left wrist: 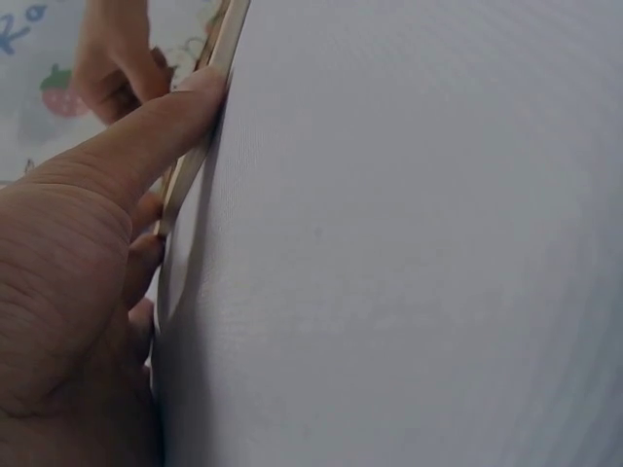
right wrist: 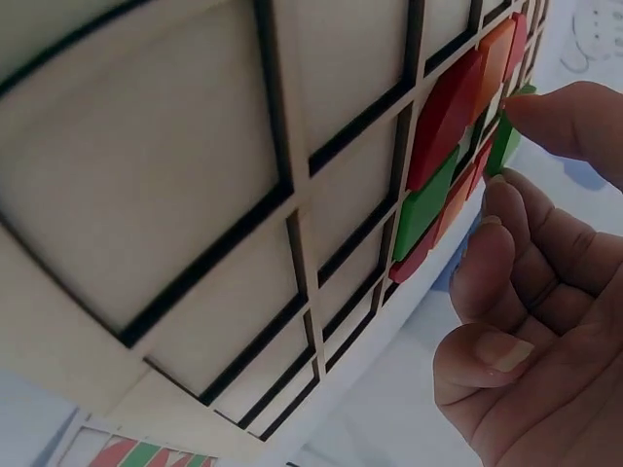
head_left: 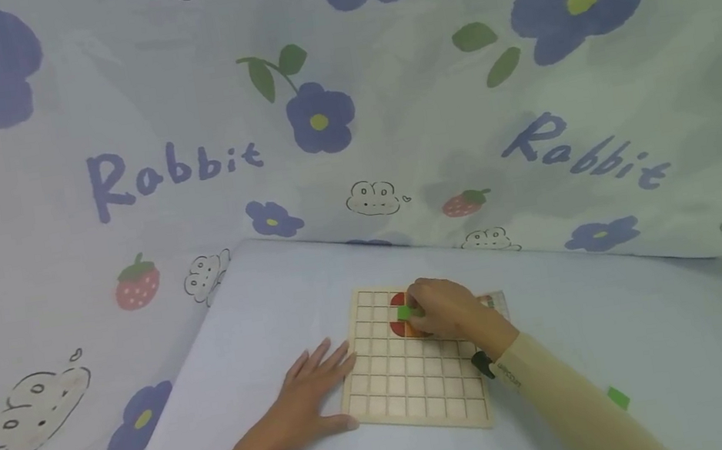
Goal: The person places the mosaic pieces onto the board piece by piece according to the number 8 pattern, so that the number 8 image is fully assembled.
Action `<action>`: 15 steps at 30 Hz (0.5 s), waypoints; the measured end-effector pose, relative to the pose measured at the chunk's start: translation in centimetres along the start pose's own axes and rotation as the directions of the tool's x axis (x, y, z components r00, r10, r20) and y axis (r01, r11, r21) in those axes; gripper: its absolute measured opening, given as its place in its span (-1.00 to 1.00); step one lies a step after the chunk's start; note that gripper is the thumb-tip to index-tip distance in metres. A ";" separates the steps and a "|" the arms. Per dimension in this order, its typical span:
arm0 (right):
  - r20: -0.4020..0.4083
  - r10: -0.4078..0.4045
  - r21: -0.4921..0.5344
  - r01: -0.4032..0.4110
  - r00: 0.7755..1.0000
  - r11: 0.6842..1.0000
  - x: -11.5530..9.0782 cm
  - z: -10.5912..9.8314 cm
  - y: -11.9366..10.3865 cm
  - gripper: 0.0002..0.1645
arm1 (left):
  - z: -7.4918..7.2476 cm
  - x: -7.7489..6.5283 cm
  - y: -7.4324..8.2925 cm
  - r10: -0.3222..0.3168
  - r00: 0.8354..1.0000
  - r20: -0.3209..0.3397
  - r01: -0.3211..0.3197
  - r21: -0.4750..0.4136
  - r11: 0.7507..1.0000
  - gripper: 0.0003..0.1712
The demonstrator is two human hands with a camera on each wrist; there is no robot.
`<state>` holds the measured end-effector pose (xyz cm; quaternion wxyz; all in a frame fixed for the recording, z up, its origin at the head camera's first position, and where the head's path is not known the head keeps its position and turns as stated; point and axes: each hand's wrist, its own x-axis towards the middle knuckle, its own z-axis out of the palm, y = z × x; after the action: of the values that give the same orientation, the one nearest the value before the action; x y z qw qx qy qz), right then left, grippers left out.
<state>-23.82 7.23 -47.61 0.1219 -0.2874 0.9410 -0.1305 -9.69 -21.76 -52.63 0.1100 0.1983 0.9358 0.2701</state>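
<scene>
A square wooden grid board lies on the white table. My left hand rests at its left side with fingers spread; the thumb touches the board's edge in the left wrist view. Over the board's far part, my right hand pinches a small green tile between thumb and forefinger. Set in the grid beside it are a red rounded piece, another green tile and orange pieces. In the head view the right hand covers part of this group.
A card with a coloured pattern lies at the board's far right, partly behind the right arm. A loose green piece lies on the table by the right sleeve. A printed cloth hangs behind the table.
</scene>
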 end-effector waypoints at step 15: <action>-0.001 -0.037 -0.012 0.037 0.999 0.999 0.7 0.5 0.3 -0.83 | -0.2 -0.1 0.3 0.024 1.000 -0.016 -0.024 -0.033 0.999 0.13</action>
<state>-24.34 7.02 -48.33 0.1170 -0.3054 0.9364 -0.1271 -9.56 -21.66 -52.25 0.1026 0.2054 0.9296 0.2884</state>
